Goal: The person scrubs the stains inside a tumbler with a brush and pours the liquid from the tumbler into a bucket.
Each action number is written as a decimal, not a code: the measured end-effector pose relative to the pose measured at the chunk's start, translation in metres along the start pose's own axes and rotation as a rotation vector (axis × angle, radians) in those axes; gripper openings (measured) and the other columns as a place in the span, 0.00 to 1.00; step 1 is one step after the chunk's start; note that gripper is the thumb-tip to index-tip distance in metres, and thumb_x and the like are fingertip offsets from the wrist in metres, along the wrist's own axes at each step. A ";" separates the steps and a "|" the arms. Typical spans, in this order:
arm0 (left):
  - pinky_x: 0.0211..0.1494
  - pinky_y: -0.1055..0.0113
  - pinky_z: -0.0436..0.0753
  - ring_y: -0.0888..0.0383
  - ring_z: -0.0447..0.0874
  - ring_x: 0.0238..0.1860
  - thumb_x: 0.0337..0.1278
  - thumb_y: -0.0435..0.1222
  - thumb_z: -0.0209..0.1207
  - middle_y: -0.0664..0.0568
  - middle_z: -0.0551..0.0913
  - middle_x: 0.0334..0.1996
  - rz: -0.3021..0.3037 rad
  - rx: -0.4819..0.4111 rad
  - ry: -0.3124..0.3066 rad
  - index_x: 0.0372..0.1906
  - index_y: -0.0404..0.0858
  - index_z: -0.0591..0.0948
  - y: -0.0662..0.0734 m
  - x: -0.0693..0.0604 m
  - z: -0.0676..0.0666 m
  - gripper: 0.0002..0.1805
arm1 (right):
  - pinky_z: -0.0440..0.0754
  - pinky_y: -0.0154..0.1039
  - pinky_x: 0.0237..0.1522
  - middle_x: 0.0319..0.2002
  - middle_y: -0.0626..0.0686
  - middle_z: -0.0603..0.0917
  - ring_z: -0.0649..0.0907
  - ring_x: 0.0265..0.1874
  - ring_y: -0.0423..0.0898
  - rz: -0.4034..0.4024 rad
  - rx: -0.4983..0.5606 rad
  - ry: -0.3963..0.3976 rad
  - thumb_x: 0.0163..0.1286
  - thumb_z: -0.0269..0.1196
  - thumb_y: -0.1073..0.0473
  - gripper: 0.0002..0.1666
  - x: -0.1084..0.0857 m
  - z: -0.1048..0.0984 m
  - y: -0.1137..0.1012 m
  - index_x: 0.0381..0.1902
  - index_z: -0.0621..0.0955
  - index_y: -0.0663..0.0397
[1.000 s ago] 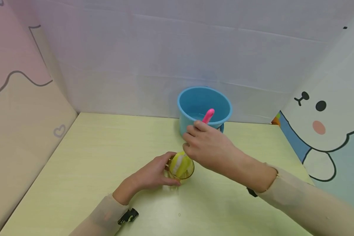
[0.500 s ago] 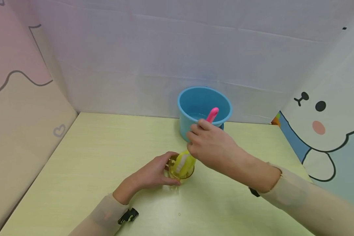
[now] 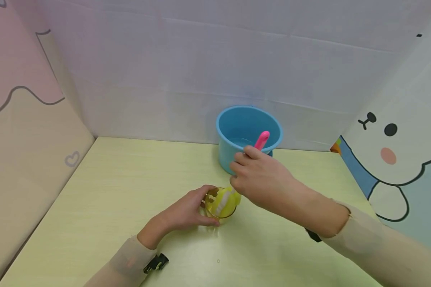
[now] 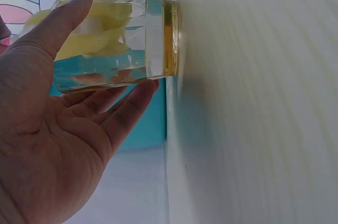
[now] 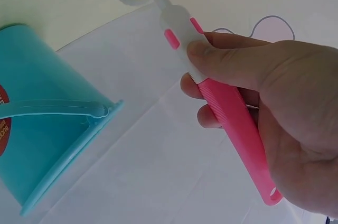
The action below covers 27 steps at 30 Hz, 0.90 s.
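A clear amber-tinted drinking glass (image 4: 153,39) stands upright on the table. My left hand (image 3: 186,209) grips it from the left, the thumb on the near side and the fingers round the far side. In my right hand (image 3: 260,175) is a bottle brush (image 5: 232,123) with a pink and white handle, held between curled fingers and thumb. Its handle slants up toward the back right. The brush's yellow and white sponge head (image 3: 223,202) sits inside the glass, part of it over the rim at the right.
Behind the hands a light blue bucket (image 3: 226,153) stands against the back wall, its side handle (image 5: 53,108) in the right wrist view. The pale yellow table (image 3: 136,179) is enclosed by printed side walls.
My right hand has shifted slightly right with the bottle brush, and the sponge head has moved toward the glass's right side. The left hand and the glass have stayed put.
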<state>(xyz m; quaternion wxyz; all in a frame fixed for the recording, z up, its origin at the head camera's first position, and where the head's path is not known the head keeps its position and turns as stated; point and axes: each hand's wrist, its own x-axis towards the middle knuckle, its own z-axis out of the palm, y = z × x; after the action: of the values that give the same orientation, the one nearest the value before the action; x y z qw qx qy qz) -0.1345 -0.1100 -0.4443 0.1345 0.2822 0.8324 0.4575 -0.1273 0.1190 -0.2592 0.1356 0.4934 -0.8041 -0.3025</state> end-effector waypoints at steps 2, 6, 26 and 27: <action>0.60 0.58 0.83 0.59 0.81 0.56 0.50 0.48 0.82 0.58 0.80 0.59 0.000 -0.006 -0.001 0.74 0.40 0.70 0.000 0.000 0.000 0.49 | 0.71 0.46 0.50 0.32 0.50 0.80 0.78 0.39 0.50 -0.003 0.004 0.006 0.57 0.83 0.46 0.15 -0.001 -0.001 0.000 0.34 0.89 0.43; 0.60 0.58 0.83 0.59 0.81 0.56 0.50 0.47 0.82 0.57 0.80 0.59 -0.003 -0.012 -0.002 0.74 0.40 0.70 0.000 0.000 0.000 0.48 | 0.70 0.45 0.50 0.31 0.49 0.79 0.77 0.38 0.50 -0.009 0.007 0.033 0.58 0.82 0.48 0.13 -0.002 -0.001 0.001 0.32 0.88 0.43; 0.56 0.60 0.84 0.60 0.81 0.52 0.50 0.47 0.83 0.60 0.81 0.55 0.015 -0.016 0.007 0.73 0.40 0.71 -0.002 0.000 0.001 0.48 | 0.70 0.45 0.50 0.31 0.49 0.80 0.78 0.37 0.49 -0.019 0.000 0.101 0.58 0.82 0.49 0.13 0.000 -0.002 0.003 0.33 0.88 0.42; 0.56 0.59 0.84 0.60 0.81 0.51 0.50 0.47 0.83 0.60 0.81 0.55 0.014 -0.019 0.007 0.73 0.40 0.71 -0.002 0.000 0.001 0.48 | 0.71 0.46 0.50 0.32 0.49 0.80 0.78 0.37 0.50 -0.019 -0.002 0.104 0.58 0.82 0.49 0.13 0.000 -0.002 0.003 0.34 0.88 0.42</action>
<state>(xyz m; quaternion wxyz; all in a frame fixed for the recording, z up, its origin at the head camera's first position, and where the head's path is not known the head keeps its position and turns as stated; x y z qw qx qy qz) -0.1352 -0.1103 -0.4465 0.1313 0.2852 0.8266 0.4670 -0.1289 0.1190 -0.2555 0.1746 0.5158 -0.7912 -0.2785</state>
